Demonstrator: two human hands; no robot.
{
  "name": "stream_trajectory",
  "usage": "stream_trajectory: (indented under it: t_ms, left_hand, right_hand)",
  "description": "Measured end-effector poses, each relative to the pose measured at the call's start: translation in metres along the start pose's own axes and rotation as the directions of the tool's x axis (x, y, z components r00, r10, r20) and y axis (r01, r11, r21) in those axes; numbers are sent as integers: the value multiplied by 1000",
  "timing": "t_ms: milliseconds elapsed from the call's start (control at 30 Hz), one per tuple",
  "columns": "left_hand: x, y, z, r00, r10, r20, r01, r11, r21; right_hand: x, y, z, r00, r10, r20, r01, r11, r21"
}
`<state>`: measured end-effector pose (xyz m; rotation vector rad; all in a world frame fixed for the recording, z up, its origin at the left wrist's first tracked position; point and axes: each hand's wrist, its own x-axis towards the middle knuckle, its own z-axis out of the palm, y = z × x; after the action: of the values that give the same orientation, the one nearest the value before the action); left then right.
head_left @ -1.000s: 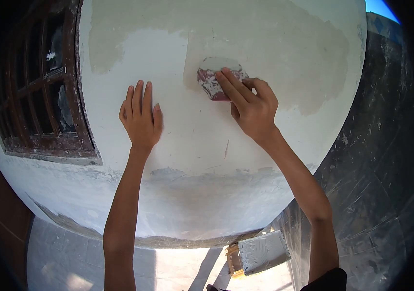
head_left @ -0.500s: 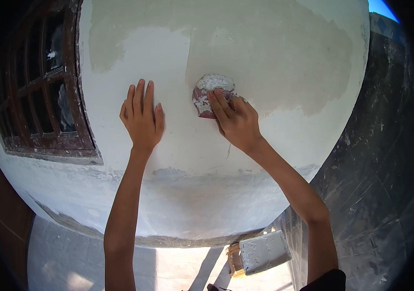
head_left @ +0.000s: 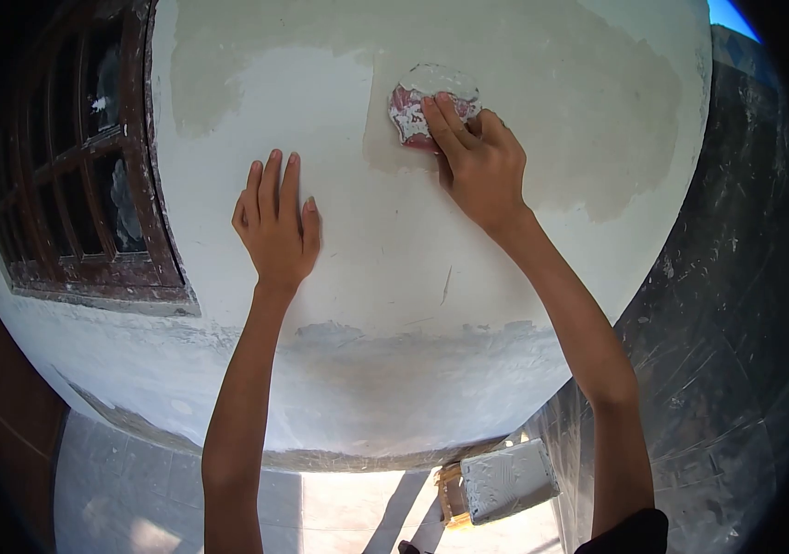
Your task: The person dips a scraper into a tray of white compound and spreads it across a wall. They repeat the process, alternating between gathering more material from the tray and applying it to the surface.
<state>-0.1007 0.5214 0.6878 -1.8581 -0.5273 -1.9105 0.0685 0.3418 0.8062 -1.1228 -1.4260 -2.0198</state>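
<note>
My right hand (head_left: 487, 166) grips a red putty spreader (head_left: 413, 115) smeared with white putty. The spreader's upper edge meets the wall (head_left: 358, 249), with fingers pressed on its face and the thumb mostly hidden. Around it spreads a greyish, damp-looking putty patch (head_left: 561, 102), which stands out against the paler wall. To the left, my left hand (head_left: 276, 226) lies flat on the pale surface, fingers stretched upward and thumb a little apart, holding nothing.
A brown wooden window frame (head_left: 150, 166) with glass panes borders the wall at left. Below, on a small wooden stand (head_left: 453, 494), rests a putty-coated board (head_left: 510, 480). Dark plastic sheeting (head_left: 709, 369) covers the right side. Sunlight and shadows fall across the floor (head_left: 339, 508).
My right hand has slid the spreader up and slightly right along the wall. Greyish putty now shows below the spreader. My left hand stays almost in place.
</note>
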Motion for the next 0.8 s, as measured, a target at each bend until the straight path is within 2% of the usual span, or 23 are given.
stream_trajectory:
  t_ms: [133,200,267,300,333,400,467,600,800]
  left_hand:
    - [0,1,-1,1000,4,-5,-4,1000,-8]
    - [1,3,-2,1000,5,-11,-5,1000,-15]
    - [1,1,0,1000,-5,-25,5,1000,5]
    - [1,0,1,999,0,-32,1,1000,6]
    - [1,0,2,999,-6,-35,6,1000,-6]
    - [1,1,2,999,-14,-32,13,1000,-16]
    - [0,1,1,999,-10,-32,10,1000,-7]
    - [1,1,-1,1000,-16,-21,16,1000,-26]
    - [3,-1,-1,1000,9,-11,-9,1000,-4]
  right_hand:
    - [-39,-40,-28,978,-48,201,13,985,173]
    - [-47,-49,-46,971,-53,234,12,985,173]
    - [-32,-47,-66,953,-39,299,-72,934,349]
    - [-27,-41,-68,946,-28,324,-86,939,332]
    - [-14,-33,-67,948,-29,317,-81,941,329]
    - [24,-12,-58,998,-60,30,55,988,142]
    - [60,8,-40,994,-68,-81,74,995,71]
    - [64,19,9,988,-90,-129,90,996,-8]
    - [-42,-56,-3,997,-8,80,-2,992,125]
